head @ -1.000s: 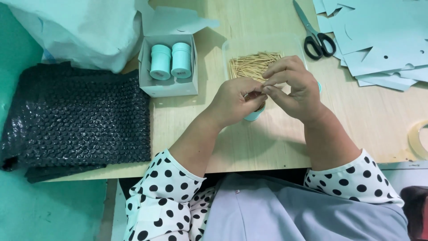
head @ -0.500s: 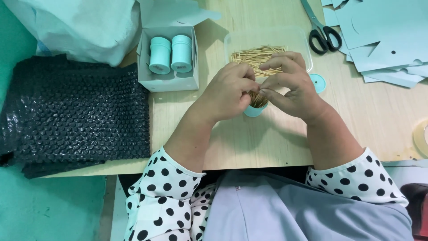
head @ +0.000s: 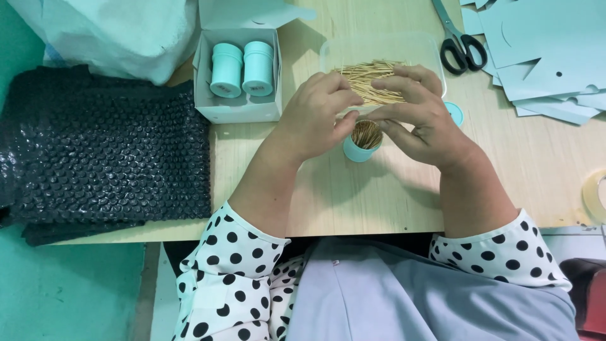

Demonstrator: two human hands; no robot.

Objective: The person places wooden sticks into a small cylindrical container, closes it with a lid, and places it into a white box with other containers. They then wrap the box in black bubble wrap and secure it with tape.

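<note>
Flanking the hands are a white box (head: 238,107) of two capped teal tubes at left, scissors (head: 456,39) and paper cutouts (head: 543,57) at right. Left hand (head: 314,117) and right hand (head: 421,117) pinch narrowly around a teal tube (head: 361,149) standing upright, toothpicks (head: 367,134) apparently pointing up, before a clear tray (head: 379,50).

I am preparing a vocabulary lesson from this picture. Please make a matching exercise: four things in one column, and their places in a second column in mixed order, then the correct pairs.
Things:
1. small teal round container full of toothpicks
2. two closed teal cylinder containers
3. black-handled scissors
4. black bubble wrap sheet

Places:
A. at the table's left edge
B. between the left hand and right hand
C. at the top, beside cut pale blue paper
D. inside an open white cardboard box

Pairs: 1-B, 2-D, 3-C, 4-A
</note>
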